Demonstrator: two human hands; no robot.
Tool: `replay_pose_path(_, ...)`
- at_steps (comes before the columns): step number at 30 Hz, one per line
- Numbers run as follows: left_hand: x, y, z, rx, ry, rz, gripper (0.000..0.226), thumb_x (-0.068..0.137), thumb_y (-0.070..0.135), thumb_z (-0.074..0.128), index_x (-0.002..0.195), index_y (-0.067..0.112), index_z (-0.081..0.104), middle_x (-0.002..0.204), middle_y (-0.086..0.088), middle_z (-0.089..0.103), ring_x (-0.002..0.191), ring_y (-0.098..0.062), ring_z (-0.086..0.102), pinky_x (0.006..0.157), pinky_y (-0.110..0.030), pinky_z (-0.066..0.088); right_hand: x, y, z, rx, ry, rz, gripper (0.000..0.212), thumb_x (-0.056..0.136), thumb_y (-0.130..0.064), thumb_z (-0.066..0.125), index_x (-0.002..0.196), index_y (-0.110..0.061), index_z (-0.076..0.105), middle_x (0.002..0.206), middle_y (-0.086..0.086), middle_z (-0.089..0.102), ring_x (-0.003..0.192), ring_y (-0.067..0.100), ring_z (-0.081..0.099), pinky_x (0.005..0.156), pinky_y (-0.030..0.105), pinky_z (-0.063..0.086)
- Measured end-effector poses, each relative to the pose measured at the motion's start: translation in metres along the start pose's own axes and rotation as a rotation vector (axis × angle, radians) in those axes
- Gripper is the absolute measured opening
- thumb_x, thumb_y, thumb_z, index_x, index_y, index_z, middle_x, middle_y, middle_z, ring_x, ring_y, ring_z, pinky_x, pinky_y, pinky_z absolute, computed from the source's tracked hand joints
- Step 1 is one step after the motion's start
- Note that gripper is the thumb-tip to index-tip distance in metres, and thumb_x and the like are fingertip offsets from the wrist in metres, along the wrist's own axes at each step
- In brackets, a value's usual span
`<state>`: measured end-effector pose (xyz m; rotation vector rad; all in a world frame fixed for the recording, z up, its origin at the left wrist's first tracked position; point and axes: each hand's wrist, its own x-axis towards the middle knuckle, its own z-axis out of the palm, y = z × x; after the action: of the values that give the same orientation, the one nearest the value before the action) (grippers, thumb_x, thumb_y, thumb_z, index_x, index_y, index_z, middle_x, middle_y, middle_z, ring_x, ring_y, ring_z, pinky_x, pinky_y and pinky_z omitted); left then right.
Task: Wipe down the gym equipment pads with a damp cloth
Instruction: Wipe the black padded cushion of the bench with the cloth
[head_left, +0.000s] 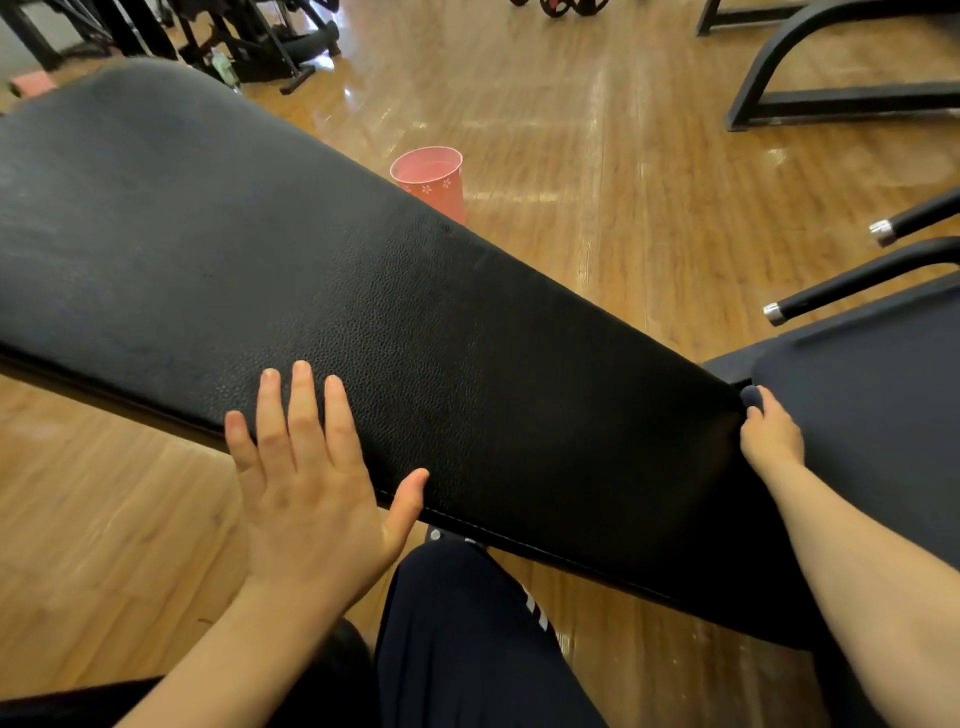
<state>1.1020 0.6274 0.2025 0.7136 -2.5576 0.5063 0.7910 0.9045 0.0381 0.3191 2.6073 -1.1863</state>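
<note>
A long black textured bench pad runs from the upper left down to the lower right. My left hand lies flat on its near edge, fingers straight and spread, thumb on the pad. My right hand is at the pad's narrow right end, its fingers curled down into the gap between this pad and the dark seat pad. What those fingers hold is hidden. No cloth shows in either hand.
A pink bucket stands on the wooden floor behind the pad. Black handles with chrome tips stick out at the right. Black machine frames stand at the far left and far right. My dark trouser leg is below the pad.
</note>
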Motion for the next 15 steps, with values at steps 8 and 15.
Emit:
replay_pose_path(8, -0.001, 0.003, -0.001, -0.014, -0.017, -0.013, 0.087, 0.081, 0.056, 0.038, 0.134, -0.013, 0.038, 0.139, -0.036, 0.036, 0.133, -0.047, 0.024, 0.111, -0.056, 0.004, -0.009, -0.017, 0.005, -0.088, 0.015, -0.002, 0.044, 0.101, -0.018, 0.030, 0.144, -0.009, 0.028, 0.148, 0.014, 0.032, 0.135, 0.033, 0.030, 0.109, 0.044, 0.025)
replay_pose_path(15, 0.000, 0.004, -0.001, -0.028, -0.048, -0.021, 0.088, 0.080, 0.057, 0.036, 0.134, -0.012, 0.038, 0.140, -0.035, 0.036, 0.135, -0.047, 0.023, 0.112, -0.055, 0.002, -0.074, -0.124, 0.045, 0.005, -0.058, -0.386, 0.033, 0.097, -0.016, 0.034, 0.128, -0.011, 0.047, 0.131, 0.007, 0.049, 0.121, 0.028, 0.046, 0.097, 0.039, 0.036)
